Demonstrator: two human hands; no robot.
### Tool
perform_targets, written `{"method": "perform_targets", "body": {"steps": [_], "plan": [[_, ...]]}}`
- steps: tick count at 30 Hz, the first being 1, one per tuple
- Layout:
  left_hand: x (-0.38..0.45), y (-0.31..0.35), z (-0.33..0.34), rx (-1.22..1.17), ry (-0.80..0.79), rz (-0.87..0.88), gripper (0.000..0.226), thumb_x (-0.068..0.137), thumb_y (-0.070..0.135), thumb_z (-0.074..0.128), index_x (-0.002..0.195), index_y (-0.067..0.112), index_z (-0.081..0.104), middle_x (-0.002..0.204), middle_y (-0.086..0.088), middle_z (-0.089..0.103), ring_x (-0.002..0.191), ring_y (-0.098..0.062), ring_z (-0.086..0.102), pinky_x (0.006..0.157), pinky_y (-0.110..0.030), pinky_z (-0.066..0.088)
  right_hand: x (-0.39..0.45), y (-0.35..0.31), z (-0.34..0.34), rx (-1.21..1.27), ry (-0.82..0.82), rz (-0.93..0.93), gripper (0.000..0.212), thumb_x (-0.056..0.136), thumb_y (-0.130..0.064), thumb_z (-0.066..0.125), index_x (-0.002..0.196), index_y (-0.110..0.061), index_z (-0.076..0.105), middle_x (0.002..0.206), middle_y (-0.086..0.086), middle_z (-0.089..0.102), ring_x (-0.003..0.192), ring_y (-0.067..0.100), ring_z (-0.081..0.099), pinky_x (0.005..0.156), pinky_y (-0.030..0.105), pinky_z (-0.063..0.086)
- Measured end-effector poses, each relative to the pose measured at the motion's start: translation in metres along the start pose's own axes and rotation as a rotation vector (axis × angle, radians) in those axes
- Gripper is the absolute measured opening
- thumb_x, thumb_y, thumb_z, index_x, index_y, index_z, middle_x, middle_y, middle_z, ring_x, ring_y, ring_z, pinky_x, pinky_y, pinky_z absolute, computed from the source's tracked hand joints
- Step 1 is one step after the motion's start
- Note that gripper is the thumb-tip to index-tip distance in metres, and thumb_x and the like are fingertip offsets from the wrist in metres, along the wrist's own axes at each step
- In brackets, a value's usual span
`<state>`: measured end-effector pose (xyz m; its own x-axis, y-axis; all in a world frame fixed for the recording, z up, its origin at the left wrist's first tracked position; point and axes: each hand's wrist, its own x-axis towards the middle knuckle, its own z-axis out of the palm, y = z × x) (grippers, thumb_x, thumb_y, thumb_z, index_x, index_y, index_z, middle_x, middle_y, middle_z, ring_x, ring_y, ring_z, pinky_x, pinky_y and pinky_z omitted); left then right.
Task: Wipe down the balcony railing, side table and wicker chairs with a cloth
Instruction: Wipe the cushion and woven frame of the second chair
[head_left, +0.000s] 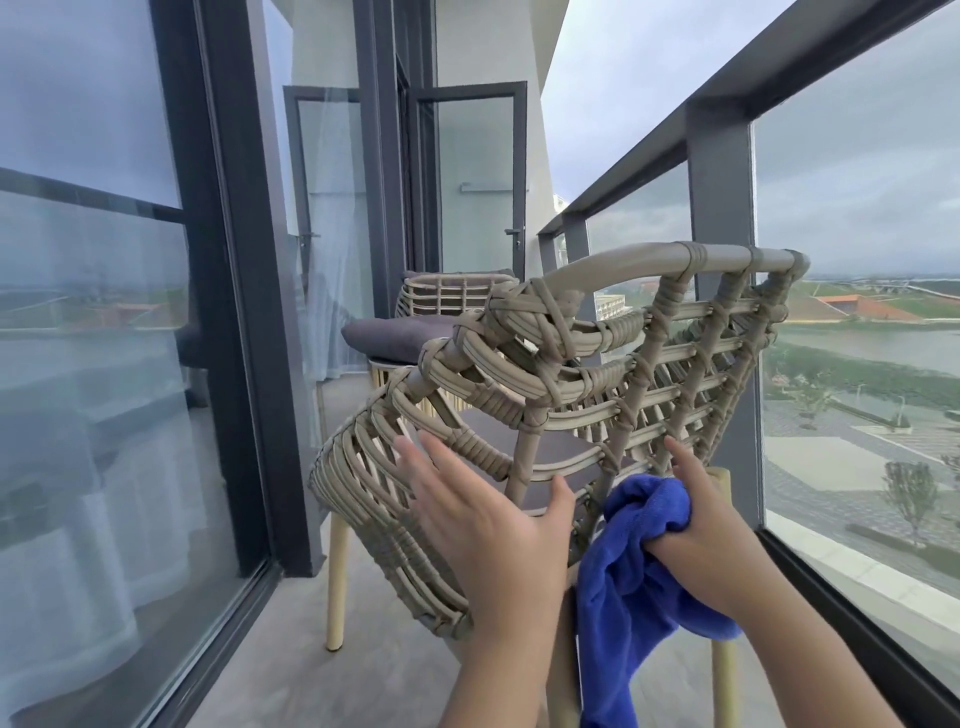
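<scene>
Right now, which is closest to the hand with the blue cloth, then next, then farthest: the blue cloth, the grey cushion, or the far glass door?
From the right hand:
1. Blue cloth: bunched in that hand.
2. Grey cushion: beyond the near wicker chair, on the left.
3. Glass door: at the balcony's far end.

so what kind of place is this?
Most likely a high-rise apartment or hotel balcony: a glass-panelled railing looks far down on roads and water, two wicker chairs stand on a narrow floor, and glazed doors line the other side.

No legible text anywhere (distant buildings perhaps blurred)
</scene>
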<state>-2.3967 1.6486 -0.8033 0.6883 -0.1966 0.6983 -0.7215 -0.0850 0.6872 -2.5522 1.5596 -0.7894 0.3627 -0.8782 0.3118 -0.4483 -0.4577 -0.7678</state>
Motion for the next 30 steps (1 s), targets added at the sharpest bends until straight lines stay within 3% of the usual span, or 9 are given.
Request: {"method": "perform_targets", "body": {"steps": [6,10,14,16,17,20,24,27,30], "plan": [[-0.001,0.0,0.004,-0.156,0.07,-0.023,0.109,0.078,0.036,0.067,0.164,0.012,0.005,0.172,-0.006,-0.008,0.159,-0.027,0.001,0.125,-0.057,0.021,0.018,0.016,0.015,-0.077,-0.045,-0.003,0.085,0.082,-0.013,0.062,0.157,-0.04,0.033,0.152,-0.004,0.041,0.117,0.021,0.058,0.092,0.034,0.043],[0.0,0.0,0.011,-0.213,0.12,-0.12,0.104,0.08,0.012,0.075,0.163,0.007,0.012,0.172,-0.014,-0.005,0.159,-0.028,0.001,0.124,-0.057,0.022,0.025,0.031,0.021,0.0,-0.074,-0.05,0.071,0.073,-0.015,0.061,0.137,-0.042,0.048,0.125,-0.01,0.067,0.115,0.018,0.063,0.093,0.035,0.049],[0.0,-0.007,0.022,-0.176,0.164,-0.083,0.099,0.079,0.002,0.076,0.161,0.005,0.02,0.17,-0.02,0.001,0.158,-0.035,0.007,0.123,-0.059,0.023,0.026,0.033,0.025,0.116,-0.095,-0.088,0.077,0.079,-0.004,0.062,0.145,-0.041,0.047,0.115,-0.016,0.069,0.111,0.004,0.064,0.09,0.022,0.046],[0.001,-0.007,0.026,-0.195,0.198,-0.091,0.096,0.081,0.0,0.073,0.161,0.005,0.021,0.17,-0.02,0.004,0.158,-0.035,0.007,0.123,-0.061,0.021,0.02,0.022,0.031,0.188,-0.131,-0.175,0.056,0.078,-0.003,0.058,0.114,-0.046,0.058,0.09,-0.02,0.067,0.083,-0.007,0.061,0.074,0.01,0.043],[0.001,-0.007,0.027,-0.209,0.21,-0.096,0.094,0.082,0.0,0.072,0.161,0.006,0.021,0.17,-0.019,0.006,0.159,-0.034,0.005,0.123,-0.061,0.02,0.019,0.017,0.035,0.203,-0.14,-0.202,0.039,0.073,-0.007,0.055,0.094,-0.04,0.058,0.075,-0.018,0.058,0.07,-0.002,0.055,0.067,0.011,0.042],[0.001,-0.006,0.029,-0.245,0.225,-0.104,0.089,0.083,0.0,0.068,0.16,0.007,0.024,0.17,-0.019,0.008,0.159,-0.031,0.003,0.124,-0.062,0.016,0.017,0.012,0.044,0.25,-0.152,-0.254,0.018,0.063,-0.012,0.048,0.081,-0.012,0.047,0.064,-0.016,0.043,0.063,0.004,0.04,0.059,0.013,0.037],[0.0,-0.006,0.031,-0.243,0.224,-0.102,0.085,0.082,0.005,0.068,0.157,0.006,0.028,0.169,-0.018,0.011,0.159,-0.032,0.003,0.125,-0.059,0.016,0.015,0.01,0.043,0.27,-0.14,-0.275,0.017,0.065,-0.01,0.048,0.078,-0.02,0.052,0.063,-0.018,0.047,0.064,0.003,0.044,0.062,0.012,0.038],[0.0,-0.006,0.032,-0.245,0.22,-0.093,0.085,0.082,0.004,0.069,0.157,0.006,0.028,0.169,-0.019,0.012,0.159,-0.033,0.003,0.125,-0.058,0.015,0.013,0.008,0.044,0.296,-0.118,-0.272,0.033,0.067,-0.011,0.049,0.077,-0.042,0.054,0.062,-0.022,0.053,0.061,-0.001,0.049,0.061,0.009,0.04],[0.001,-0.009,0.031,-0.256,0.212,-0.085,0.084,0.083,0.01,0.064,0.158,0.006,0.027,0.169,-0.019,0.011,0.159,-0.032,0.002,0.125,-0.058,0.014,0.014,0.007,0.046,0.301,-0.099,-0.285,0.035,0.067,-0.013,0.049,0.072,-0.047,0.058,0.064,-0.019,0.056,0.064,0.002,0.052,0.062,0.012,0.042]]}}
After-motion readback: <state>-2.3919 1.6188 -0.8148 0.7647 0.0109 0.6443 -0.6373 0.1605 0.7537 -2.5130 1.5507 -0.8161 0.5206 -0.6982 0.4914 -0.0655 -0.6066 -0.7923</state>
